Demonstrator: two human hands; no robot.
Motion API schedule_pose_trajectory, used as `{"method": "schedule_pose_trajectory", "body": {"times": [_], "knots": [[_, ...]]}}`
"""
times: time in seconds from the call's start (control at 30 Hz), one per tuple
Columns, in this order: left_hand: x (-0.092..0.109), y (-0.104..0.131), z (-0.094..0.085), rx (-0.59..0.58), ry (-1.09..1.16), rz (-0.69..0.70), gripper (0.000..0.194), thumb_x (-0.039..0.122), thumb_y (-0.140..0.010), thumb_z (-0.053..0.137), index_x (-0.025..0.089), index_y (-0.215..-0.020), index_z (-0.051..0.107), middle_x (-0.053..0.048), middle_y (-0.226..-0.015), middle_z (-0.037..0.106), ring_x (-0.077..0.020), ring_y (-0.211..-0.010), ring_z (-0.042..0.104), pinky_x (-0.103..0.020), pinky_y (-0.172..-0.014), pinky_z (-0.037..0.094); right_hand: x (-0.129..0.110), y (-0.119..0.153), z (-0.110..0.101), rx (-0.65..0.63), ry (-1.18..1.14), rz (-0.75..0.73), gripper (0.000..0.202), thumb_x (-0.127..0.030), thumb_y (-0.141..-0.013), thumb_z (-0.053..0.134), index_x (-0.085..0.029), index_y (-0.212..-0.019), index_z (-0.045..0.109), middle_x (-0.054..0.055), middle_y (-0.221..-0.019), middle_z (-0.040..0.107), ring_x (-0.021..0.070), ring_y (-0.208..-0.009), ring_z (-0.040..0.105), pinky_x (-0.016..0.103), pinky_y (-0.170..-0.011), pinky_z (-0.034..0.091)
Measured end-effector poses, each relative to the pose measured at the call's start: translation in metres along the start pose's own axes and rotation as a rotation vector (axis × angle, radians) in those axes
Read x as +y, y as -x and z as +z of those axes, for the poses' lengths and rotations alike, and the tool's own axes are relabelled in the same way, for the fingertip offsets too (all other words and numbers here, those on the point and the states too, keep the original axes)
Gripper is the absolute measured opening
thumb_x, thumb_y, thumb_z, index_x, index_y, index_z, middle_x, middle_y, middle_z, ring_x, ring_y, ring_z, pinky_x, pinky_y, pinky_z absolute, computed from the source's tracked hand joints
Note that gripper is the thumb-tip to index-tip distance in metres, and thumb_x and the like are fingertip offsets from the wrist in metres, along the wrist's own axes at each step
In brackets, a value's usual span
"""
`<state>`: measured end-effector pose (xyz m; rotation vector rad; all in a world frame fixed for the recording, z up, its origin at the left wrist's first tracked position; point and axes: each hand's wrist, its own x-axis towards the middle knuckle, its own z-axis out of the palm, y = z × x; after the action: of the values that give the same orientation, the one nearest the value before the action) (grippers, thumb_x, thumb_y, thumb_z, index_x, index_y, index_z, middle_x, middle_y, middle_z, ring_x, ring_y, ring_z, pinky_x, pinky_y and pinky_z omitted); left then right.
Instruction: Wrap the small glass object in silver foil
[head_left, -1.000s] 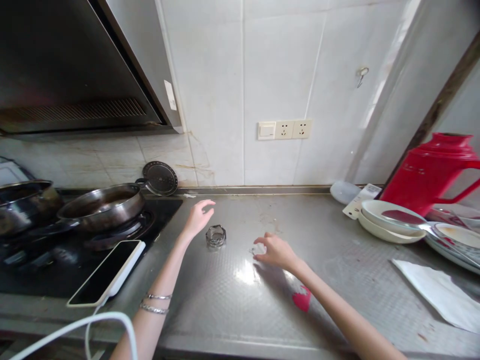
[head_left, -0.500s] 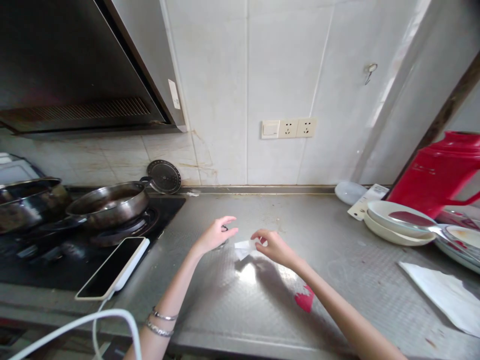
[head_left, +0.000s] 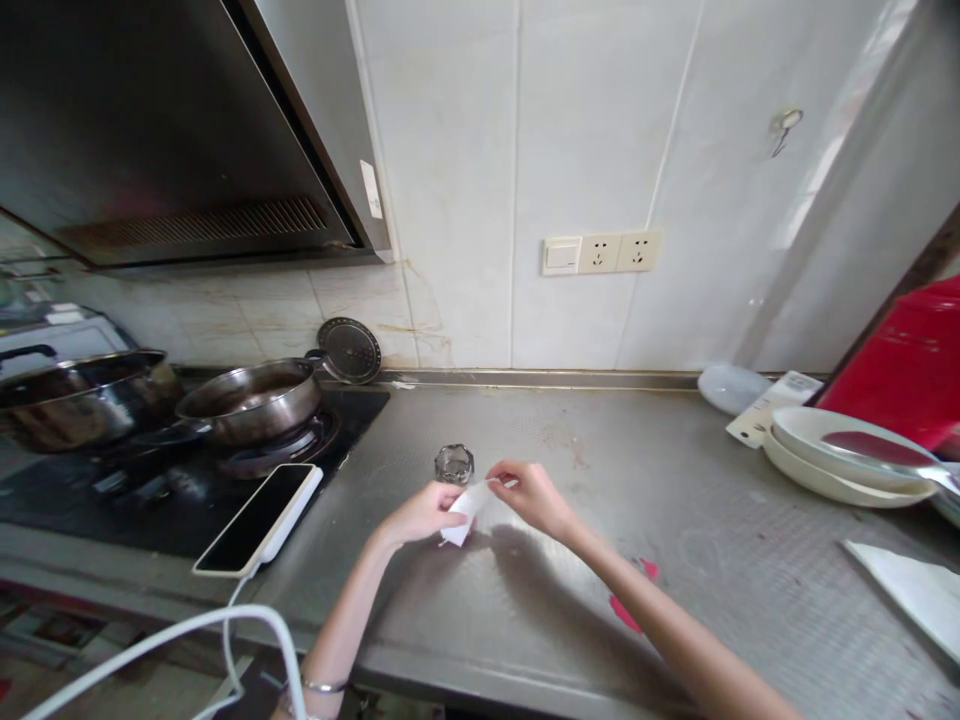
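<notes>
Tiled wall [head_left: 457,220] behind steel countertop [head_left: 420,620]. Clock positions from white slip [head_left: 456,532]: pan [head_left: 259,415] at 10, phone [head_left: 259,520] at 9. Left hand [head_left: 420,515]: thumb and fingers clamped on slip's near end. Glass dish [head_left: 454,474] at 12, just beyond. Right hand [head_left: 536,495]: fingertips pinched on far end. Two-handed grip made (contact with the steel unclear); release not made. Bowls [head_left: 817,483] toward 3.

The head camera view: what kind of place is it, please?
Probably a home kitchen: a steel pan with a dark handle sits on a black cooktop, below a dark metal range hood.
</notes>
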<state>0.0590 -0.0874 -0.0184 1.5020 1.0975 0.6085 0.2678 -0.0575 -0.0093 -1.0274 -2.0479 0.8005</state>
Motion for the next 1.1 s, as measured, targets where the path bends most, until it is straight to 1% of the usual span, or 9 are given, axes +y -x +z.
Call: {"method": "schedule_pose_trajectory", "body": {"times": [0.13, 0.3, 0.47, 0.57, 0.67, 0.73, 0.83, 0.93, 1.1], "knots": [[-0.010, 0.012, -0.010, 0.098, -0.132, 0.002, 0.024, 0.027, -0.073, 0.060, 0.011, -0.087, 0.070, -0.005, -0.078, 0.072, -0.0193, -0.074, 0.064, -0.025, -0.069, 0.044, 0.013, -0.005, 0.002, -0.048, 0.001, 0.041, 0.013, -0.016, -0.077, 0.059, -0.017, -0.077, 0.072, 0.004, -0.075, 0.073, 0.0174, -0.072, 0.067, 0.025, -0.068, 0.048], [-0.014, 0.016, -0.012, 0.307, -0.411, -0.017, 0.022, 0.024, -0.077, 0.053, 0.011, -0.072, 0.071, -0.005, -0.068, 0.070, -0.0187, -0.068, 0.062, -0.022, -0.061, 0.039, 0.025, -0.012, 0.014, -0.064, 0.021, 0.074, 0.011, -0.015, -0.074, 0.061, -0.017, -0.074, 0.072, 0.003, -0.071, 0.072, 0.0162, -0.069, 0.066, 0.023, -0.066, 0.047], [-0.008, 0.006, -0.004, 0.564, -0.773, -0.193, 0.020, 0.022, -0.081, 0.054, 0.017, -0.084, 0.073, -0.009, -0.083, 0.073, -0.0203, -0.078, 0.065, -0.023, -0.061, 0.036, 0.033, -0.026, 0.035, 0.000, 0.060, 0.139, 0.014, -0.012, -0.074, 0.059, -0.016, -0.075, 0.072, 0.005, -0.072, 0.072, 0.0168, -0.071, 0.066, 0.025, -0.067, 0.046], [-0.005, 0.003, -0.001, 0.625, -0.922, -0.280, 0.021, 0.023, -0.083, 0.052, 0.021, -0.086, 0.073, -0.011, -0.088, 0.073, -0.0239, -0.085, 0.066, -0.025, -0.065, 0.040, 0.039, -0.033, 0.045, 0.047, 0.059, 0.166, 0.015, -0.010, -0.076, 0.056, -0.015, -0.077, 0.071, 0.006, -0.074, 0.072, 0.0168, -0.072, 0.066, 0.024, -0.068, 0.047], [-0.003, 0.002, -0.001, 0.678, -1.011, -0.289, 0.025, 0.022, -0.085, 0.047, 0.019, -0.086, 0.072, -0.014, -0.094, 0.071, -0.0273, -0.095, 0.064, -0.031, -0.077, 0.044, 0.044, -0.038, 0.052, 0.092, 0.043, 0.181, 0.019, -0.008, -0.077, 0.054, -0.014, -0.088, 0.069, 0.007, -0.081, 0.072, 0.0161, -0.077, 0.066, 0.023, -0.071, 0.048], [-0.001, 0.002, 0.000, 0.715, -1.022, -0.299, 0.026, 0.021, -0.085, 0.046, 0.018, -0.088, 0.071, -0.015, -0.100, 0.069, -0.0280, -0.101, 0.062, -0.033, -0.083, 0.044, 0.047, -0.040, 0.057, 0.122, 0.035, 0.194, 0.026, -0.007, -0.078, 0.052, -0.013, -0.098, 0.066, 0.007, -0.086, 0.071, 0.0156, -0.079, 0.066, 0.023, -0.073, 0.048], [0.001, -0.003, -0.001, 0.736, -0.955, -0.344, 0.023, 0.022, -0.084, 0.048, 0.019, -0.092, 0.070, -0.014, -0.100, 0.069, -0.0274, -0.097, 0.064, -0.033, -0.080, 0.046, 0.050, -0.044, 0.063, 0.157, 0.031, 0.216, 0.035, -0.005, -0.076, 0.050, -0.013, -0.108, 0.063, 0.009, -0.095, 0.070, 0.0154, -0.078, 0.066, 0.026, -0.076, 0.050], [0.002, -0.009, -0.003, 0.739, -0.884, -0.355, 0.024, 0.022, -0.084, 0.049, 0.020, -0.099, 0.068, -0.013, -0.099, 0.071, -0.0265, -0.095, 0.066, -0.030, -0.075, 0.047, 0.050, -0.046, 0.068, 0.187, 0.028, 0.236, 0.040, -0.004, -0.074, 0.048, -0.013, -0.111, 0.062, 0.011, -0.104, 0.067, 0.0166, -0.083, 0.066, 0.029, -0.082, 0.050], [0.000, -0.008, -0.005, 0.738, -0.814, -0.328, 0.031, 0.015, -0.082, 0.050, 0.018, -0.110, 0.063, -0.012, -0.103, 0.071, -0.0237, -0.099, 0.065, -0.028, -0.081, 0.046, 0.046, -0.046, 0.071, 0.199, -0.001, 0.240, 0.041, -0.003, -0.074, 0.047, -0.012, -0.111, 0.063, 0.012, -0.108, 0.067, 0.0177, -0.090, 0.066, 0.028, -0.084, 0.050]]}}
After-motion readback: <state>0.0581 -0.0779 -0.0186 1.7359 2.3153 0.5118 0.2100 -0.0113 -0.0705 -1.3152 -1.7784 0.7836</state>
